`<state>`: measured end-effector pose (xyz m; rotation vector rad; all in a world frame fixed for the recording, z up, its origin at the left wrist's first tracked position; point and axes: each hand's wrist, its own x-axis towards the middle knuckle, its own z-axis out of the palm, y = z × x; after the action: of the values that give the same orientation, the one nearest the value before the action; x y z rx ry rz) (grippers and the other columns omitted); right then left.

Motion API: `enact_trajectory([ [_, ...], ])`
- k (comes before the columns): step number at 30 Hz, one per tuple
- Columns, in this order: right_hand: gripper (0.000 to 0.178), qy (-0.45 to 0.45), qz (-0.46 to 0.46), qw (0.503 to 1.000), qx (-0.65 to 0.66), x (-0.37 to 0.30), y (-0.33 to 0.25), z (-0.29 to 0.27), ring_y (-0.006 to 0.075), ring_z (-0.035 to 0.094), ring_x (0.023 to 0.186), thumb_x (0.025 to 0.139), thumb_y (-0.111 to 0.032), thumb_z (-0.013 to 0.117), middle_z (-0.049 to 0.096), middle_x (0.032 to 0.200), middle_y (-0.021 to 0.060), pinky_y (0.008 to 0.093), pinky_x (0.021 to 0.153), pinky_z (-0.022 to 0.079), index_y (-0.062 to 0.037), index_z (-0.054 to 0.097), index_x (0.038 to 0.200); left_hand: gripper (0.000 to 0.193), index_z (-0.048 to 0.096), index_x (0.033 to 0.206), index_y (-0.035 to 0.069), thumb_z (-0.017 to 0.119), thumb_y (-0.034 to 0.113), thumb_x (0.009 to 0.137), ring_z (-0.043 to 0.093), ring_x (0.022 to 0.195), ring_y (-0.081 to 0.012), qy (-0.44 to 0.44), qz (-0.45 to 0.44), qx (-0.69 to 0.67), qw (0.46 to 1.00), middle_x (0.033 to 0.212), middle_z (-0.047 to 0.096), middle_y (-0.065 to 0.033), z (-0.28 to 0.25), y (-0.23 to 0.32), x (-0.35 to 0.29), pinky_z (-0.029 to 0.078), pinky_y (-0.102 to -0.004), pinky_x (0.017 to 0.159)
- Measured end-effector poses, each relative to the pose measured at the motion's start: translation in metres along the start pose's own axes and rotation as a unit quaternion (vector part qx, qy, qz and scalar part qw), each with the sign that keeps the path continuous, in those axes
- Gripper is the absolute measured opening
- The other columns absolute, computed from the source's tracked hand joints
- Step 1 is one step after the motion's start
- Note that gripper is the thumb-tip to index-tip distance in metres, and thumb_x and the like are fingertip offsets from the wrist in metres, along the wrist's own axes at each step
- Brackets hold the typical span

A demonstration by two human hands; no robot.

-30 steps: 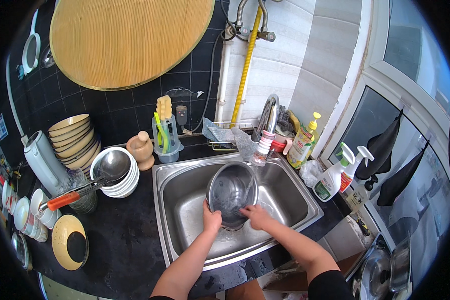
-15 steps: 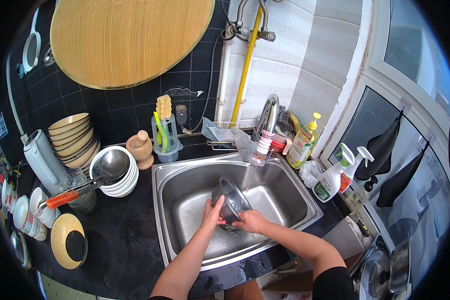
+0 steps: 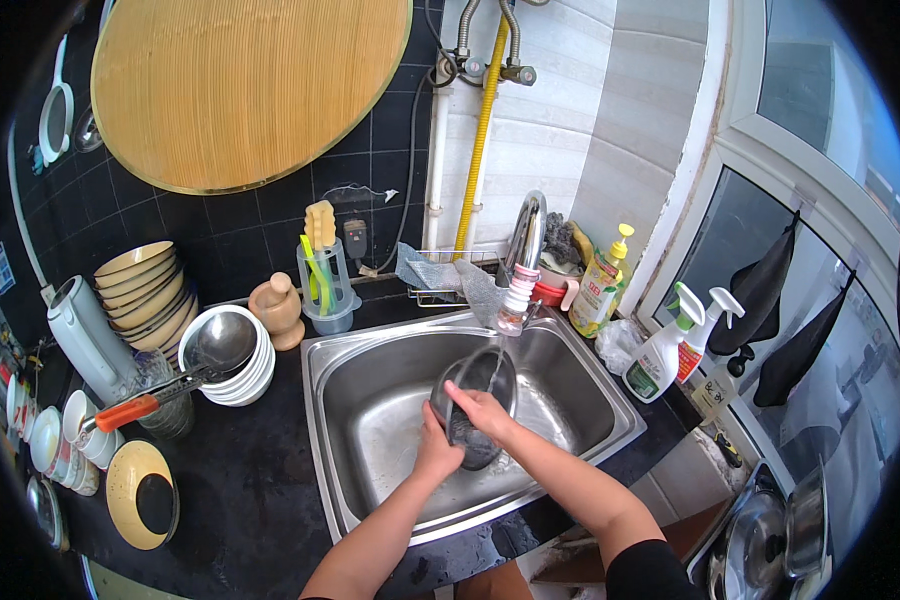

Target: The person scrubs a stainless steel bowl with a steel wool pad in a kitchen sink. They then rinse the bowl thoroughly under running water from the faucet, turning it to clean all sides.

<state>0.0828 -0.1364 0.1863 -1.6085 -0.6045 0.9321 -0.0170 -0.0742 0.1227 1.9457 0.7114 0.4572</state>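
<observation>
Over the steel sink [image 3: 370,400] I hold a see-through glass bowl [image 3: 497,378], tilted on its side. My left hand [image 3: 438,447] grips its near left side. My right hand [image 3: 480,412] lies across the near side, with the fingers up toward the upper left part; some fingertips are hidden. Water runs from the pink-and-white nozzle [image 3: 515,305] of the curved tap [image 3: 532,232] onto the bowl.
Left on the black counter [image 3: 260,470] stand white bowls [image 3: 255,370] under a ladle [image 3: 222,345], stacked cream bowls [image 3: 155,290] and a cream bowl [image 3: 135,470]. Spray bottles [image 3: 660,355] and a yellow pump bottle [image 3: 600,285] line the sink's right side.
The bowl has moved a little up and right, under the water, and has turned. My right hand has shifted from its lower right edge up across its near side.
</observation>
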Motion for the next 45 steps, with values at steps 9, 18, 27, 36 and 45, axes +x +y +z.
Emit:
enact_trajectory([
  [9, 0.037, -0.107, 0.046, 0.839, -0.531, 0.005, 0.066, -0.050, 0.0216, 0.061, 0.089, 0.088, -0.032, 0.046, 0.063, 0.098, 0.0111, 0.0333, 0.074, 0.048, -0.0028, 0.063, 0.102, 0.095, 0.001, 0.141, 0.011, 0.052, -0.006, 0.063, 0.053, 0.105, -0.0304, -0.031, -0.060, -0.256, 0.964, 0.127, 0.041, -0.0204, 0.016, -0.027, 0.011, 0.048, -0.0314, 0.078],
  [18, 0.044, 0.096, -0.296, 0.735, -0.602, 0.039, 0.070, -0.059, 0.0345, 0.052, 0.096, 0.078, -0.010, 0.051, 0.052, 0.112, 0.0172, 0.0409, 0.083, 0.044, -0.0065, 0.048, 0.121, 0.047, 0.043, 0.110, -0.002, 0.049, -0.006, 0.064, 0.061, 0.067, -0.0327, -0.164, -0.248, -0.418, 0.858, 0.094, 0.053, -0.0185, 0.016, -0.029, 0.015, 0.057, -0.0432, 0.053],
  [27, 0.024, 0.050, -0.073, 0.701, -0.708, -0.011, 0.039, -0.050, 0.0281, 0.060, 0.092, 0.078, -0.008, 0.049, 0.058, 0.103, 0.0154, 0.0377, 0.075, 0.051, -0.0045, 0.060, 0.099, 0.068, 0.030, 0.126, 0.012, 0.048, -0.005, 0.063, 0.061, 0.071, -0.0315, -0.080, -0.216, -0.369, 0.900, 0.098, 0.051, -0.0144, 0.015, -0.026, 0.012, 0.056, -0.0403, 0.048],
  [36, 0.043, -0.088, -0.196, 0.841, -0.497, 0.039, 0.104, -0.039, 0.0312, 0.058, 0.095, 0.071, -0.024, 0.066, 0.061, 0.104, 0.0153, 0.0358, 0.085, 0.046, -0.0116, 0.060, 0.111, 0.045, 0.043, 0.107, -0.006, 0.048, -0.004, 0.062, 0.061, 0.063, -0.0318, -0.087, -0.234, -0.456, 0.854, 0.083, 0.055, -0.0176, 0.009, -0.032, 0.016, 0.057, -0.0434, 0.048],
  [45, 0.052, 0.172, -0.260, 0.837, -0.450, 0.035, 0.059, -0.065, 0.0366, 0.053, 0.099, 0.067, -0.004, 0.067, 0.054, 0.105, 0.0201, 0.0398, 0.085, 0.044, -0.0013, 0.041, 0.112, 0.027, 0.048, 0.091, -0.011, 0.049, -0.004, 0.065, 0.061, 0.062, -0.0343, -0.157, -0.251, -0.459, 0.838, 0.079, 0.056, -0.0187, 0.016, -0.020, 0.013, 0.056, -0.0452, 0.054],
])
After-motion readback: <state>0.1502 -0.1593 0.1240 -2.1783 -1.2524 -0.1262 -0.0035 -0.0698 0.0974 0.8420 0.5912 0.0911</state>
